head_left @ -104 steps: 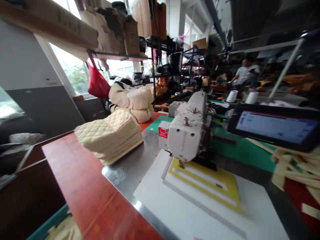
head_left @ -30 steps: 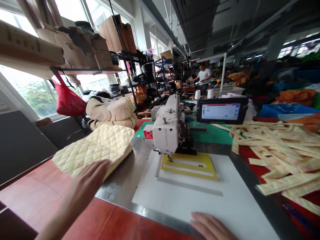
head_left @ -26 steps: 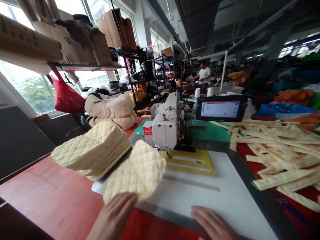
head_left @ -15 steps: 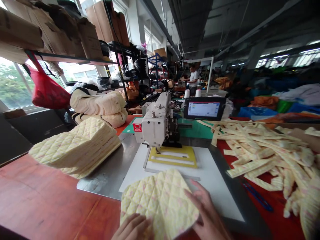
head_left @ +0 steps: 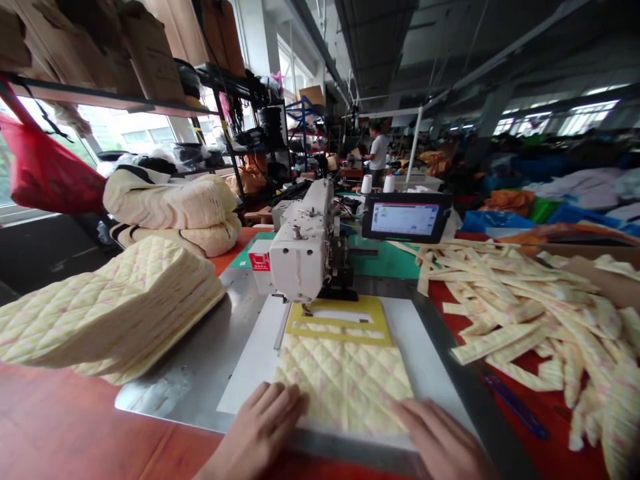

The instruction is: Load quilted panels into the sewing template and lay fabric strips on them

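Quilted panel (head_left: 345, 383) now flat on board (head_left: 247, 393)

We have a quilted panel (head_left: 344, 383) lying flat on a white board (head_left: 250, 393), its pale yellow fabric stitched in a diamond pattern with faint pink flecks. Its far edge overlaps the near part of a yellow template (head_left: 340, 312). Our left grip (head_left: 255, 430) rests open against the panel's left edge, and our right grip (head_left: 440, 440) lies flat on its near right corner. To the left, on the steel tabletop (head_left: 170, 393), sits a stack of matching quilted panels (head_left: 107, 310), piled with their edges slightly fanned.
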The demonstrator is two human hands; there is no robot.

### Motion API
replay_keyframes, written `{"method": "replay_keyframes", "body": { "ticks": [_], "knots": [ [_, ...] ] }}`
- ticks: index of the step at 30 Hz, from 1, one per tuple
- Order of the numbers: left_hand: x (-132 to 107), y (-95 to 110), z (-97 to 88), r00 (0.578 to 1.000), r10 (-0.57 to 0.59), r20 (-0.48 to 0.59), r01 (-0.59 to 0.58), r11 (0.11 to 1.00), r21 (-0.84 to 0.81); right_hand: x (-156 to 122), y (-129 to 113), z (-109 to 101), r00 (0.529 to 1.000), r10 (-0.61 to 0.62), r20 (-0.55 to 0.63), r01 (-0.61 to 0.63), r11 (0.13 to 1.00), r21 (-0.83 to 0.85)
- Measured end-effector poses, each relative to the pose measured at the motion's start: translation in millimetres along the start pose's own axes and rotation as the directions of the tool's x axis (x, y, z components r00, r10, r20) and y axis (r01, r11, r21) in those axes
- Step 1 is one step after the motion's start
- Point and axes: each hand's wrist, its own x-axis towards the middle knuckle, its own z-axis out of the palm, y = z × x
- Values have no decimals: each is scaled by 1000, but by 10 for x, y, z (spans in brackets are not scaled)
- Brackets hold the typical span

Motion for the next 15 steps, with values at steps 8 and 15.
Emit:
{"method": "replay_keyframes", "body": {
  "ticks": [8, 15],
  "knots": [
    [86, -345, 362, 969, -213, 128, 228, 966, -121, 169, 195, 628, 980, 188, 58, -190, 981, 33],
    [-139, -167, 225, 943, -293, 158, 328, 900, -288, 155, 109, 270, 965, 228, 133, -248, 954, 169]
  ]
}}
